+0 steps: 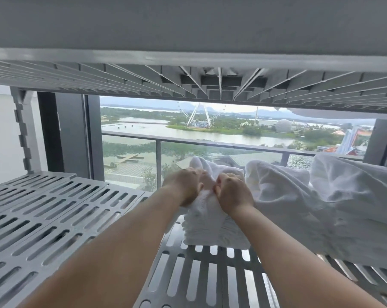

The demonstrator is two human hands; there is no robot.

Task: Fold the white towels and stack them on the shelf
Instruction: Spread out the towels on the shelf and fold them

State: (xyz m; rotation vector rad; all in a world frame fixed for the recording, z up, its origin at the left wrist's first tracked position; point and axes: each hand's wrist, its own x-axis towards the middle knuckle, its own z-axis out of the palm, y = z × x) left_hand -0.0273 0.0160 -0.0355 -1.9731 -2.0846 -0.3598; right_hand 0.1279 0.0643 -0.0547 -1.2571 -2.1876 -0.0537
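A folded white towel point(207, 227) lies on the grey slotted shelf point(54, 218), right of the middle. Both arms reach in over the shelf. My left hand point(183, 185) grips the towel's top from the left, fingers curled into the cloth. My right hand point(231, 190) grips it from the right, close beside the left hand. The towel's far end point(212, 167) bunches up behind my knuckles. A heap of loose, crumpled white towels point(321, 196) fills the shelf's right side, touching the folded towel.
The underside of the upper shelf point(188, 78) hangs low overhead. A notched shelf post point(23, 134) stands at the left. Behind the shelf is a window with a balcony rail point(188, 140). White cloth point(343, 113) droops from the upper shelf at the right.
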